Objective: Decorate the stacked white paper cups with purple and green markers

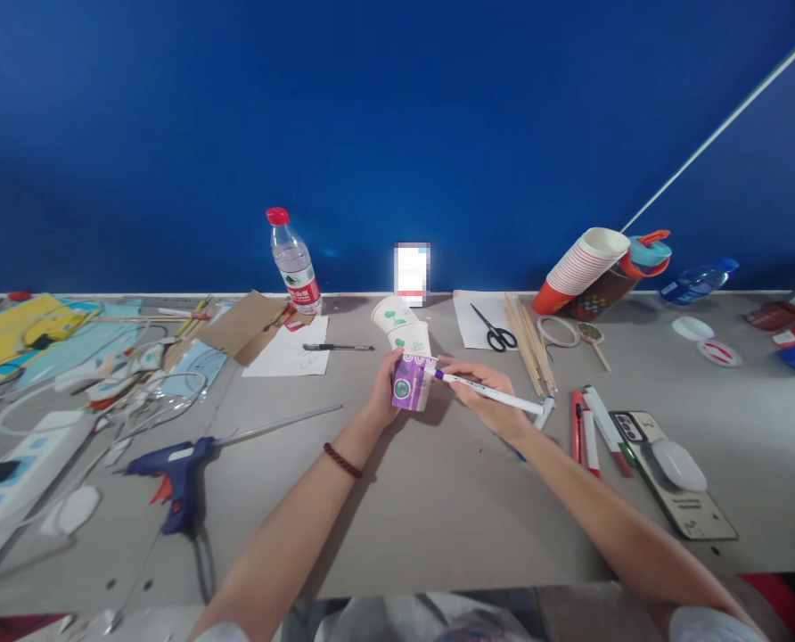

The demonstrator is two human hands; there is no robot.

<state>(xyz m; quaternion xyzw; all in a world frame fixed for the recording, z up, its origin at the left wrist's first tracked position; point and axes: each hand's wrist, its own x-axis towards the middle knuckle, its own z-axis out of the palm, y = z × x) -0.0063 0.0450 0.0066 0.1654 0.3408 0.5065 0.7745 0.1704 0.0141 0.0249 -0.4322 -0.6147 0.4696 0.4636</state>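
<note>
My left hand (385, 392) is wrapped round a paper cup (411, 385) coloured purple with circle patterns; part of its right side is still white. In my right hand (487, 399) is a white marker (491, 390) with a purple tip end, which meets the cup's right side. Just behind the cup stand white paper cups (407, 337) with green prints, partly hidden by it. A second marker, grey-white (545, 413), lies by my right hand, its lower part covered by the wrist.
A blue glue gun (187, 473), cables and a power strip (29, 481) lie left. A water bottle (295, 267), paper and a black pen (337, 347) are behind. Scissors (497, 332), wooden sticks (531, 348), stacked cups (581, 267), markers (591, 432) and a phone (678, 481) lie right.
</note>
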